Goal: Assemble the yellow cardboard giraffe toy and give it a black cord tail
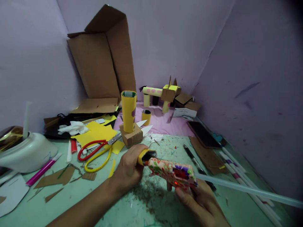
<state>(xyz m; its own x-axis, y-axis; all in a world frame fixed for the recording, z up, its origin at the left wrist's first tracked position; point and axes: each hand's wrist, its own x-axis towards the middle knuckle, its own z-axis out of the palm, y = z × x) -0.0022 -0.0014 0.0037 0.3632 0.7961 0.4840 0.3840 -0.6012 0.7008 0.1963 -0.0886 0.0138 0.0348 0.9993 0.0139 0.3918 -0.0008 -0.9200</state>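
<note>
My left hand (pixel 131 165) is closed around a short yellow paper-covered tube (pixel 143 155), its dark open end turned to the right. In my right hand (pixel 196 200) is a glue gun (pixel 171 171) covered in colourful patches, with a small red light lit. Its nozzle points left at the rim of the tube; whether it touches is hard to tell. A long clear glue stick (pixel 246 189) runs out of its back to the right. Behind my left hand a taller yellow tube (pixel 128 113) stands upright on a small cardboard block (pixel 131 136).
Scissors (pixel 96 156) with red and yellow handles lie left of the block, among yellow paper (pixel 97 134) and cardboard scraps (pixel 56 178). A cardboard animal figure (pixel 153 91) stands at the back. A white pot (pixel 28 151) is at left; a pen (pixel 195 160) and phone (pixel 203 134) lie right.
</note>
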